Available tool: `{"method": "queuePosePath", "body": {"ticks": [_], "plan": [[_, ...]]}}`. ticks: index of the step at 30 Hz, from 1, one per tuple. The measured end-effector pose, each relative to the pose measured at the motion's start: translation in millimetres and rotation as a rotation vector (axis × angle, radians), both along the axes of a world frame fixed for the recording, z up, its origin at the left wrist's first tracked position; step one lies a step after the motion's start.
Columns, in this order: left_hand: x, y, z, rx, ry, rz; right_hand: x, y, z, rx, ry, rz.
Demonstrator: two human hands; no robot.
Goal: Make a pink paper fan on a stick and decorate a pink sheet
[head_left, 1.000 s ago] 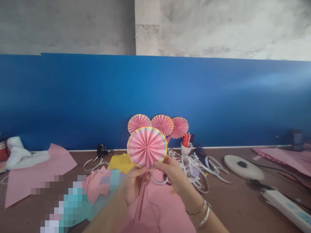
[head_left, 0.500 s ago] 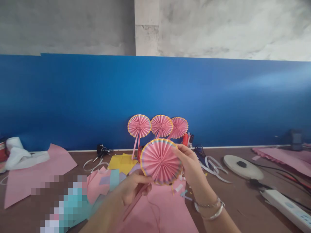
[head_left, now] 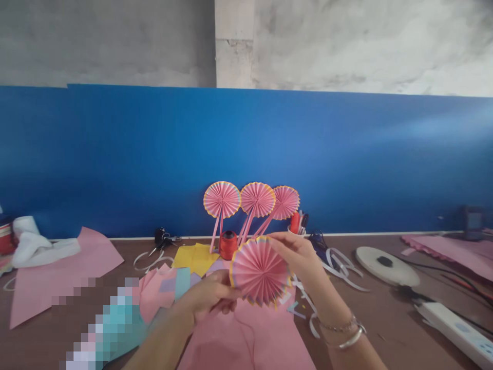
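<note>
Between both hands is a round pink pleated paper fan with a yellow and bluish edge, tilted above the table. My left hand pinches its lower left edge, thumb in front and the other fingers curled behind. At the upper right edge, my right hand grips the paper, its lower fingers partly hidden. Under the hands lies a large pink paper sheet with a thin string on it. Behind, three similar pink fans on paper strips lean along the blue panel, near a red spool-like object.
Yellow paper, keys and coloured paper pieces lie to the left. On the right are white ribbon curls, a round white disc, cables and a power strip. A blue panel borders the back.
The held fan has moved slightly down and right and tilted. The pink strip below my left hand no longer shows; the red spool-like object is now in view, as is a white ribbon by my right wrist.
</note>
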State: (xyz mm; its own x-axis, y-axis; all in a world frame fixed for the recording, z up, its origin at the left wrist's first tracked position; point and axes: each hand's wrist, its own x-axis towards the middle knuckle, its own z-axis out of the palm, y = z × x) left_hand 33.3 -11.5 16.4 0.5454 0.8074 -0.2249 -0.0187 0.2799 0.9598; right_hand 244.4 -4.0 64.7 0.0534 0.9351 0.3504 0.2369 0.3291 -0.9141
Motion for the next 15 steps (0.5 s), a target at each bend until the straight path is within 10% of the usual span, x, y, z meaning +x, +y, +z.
{"method": "queuePosePath", "body": {"ticks": [4, 9, 15], "plan": [[5.0, -1.3, -5.1, -0.018, -0.021, -0.046, -2.7, -1.0, -2.4, 0.156, -0.190, 0.031], [6.6, -0.2, 6.4, -0.055, -0.285, 0.242, -3.9, -6.2, 2.7, 0.535, -0.272, -0.495], [8.9, -0.6, 13.6, -0.147, -0.534, 0.465, -41.4, -24.7, 0.4, 0.119, -0.300, -0.011]]}}
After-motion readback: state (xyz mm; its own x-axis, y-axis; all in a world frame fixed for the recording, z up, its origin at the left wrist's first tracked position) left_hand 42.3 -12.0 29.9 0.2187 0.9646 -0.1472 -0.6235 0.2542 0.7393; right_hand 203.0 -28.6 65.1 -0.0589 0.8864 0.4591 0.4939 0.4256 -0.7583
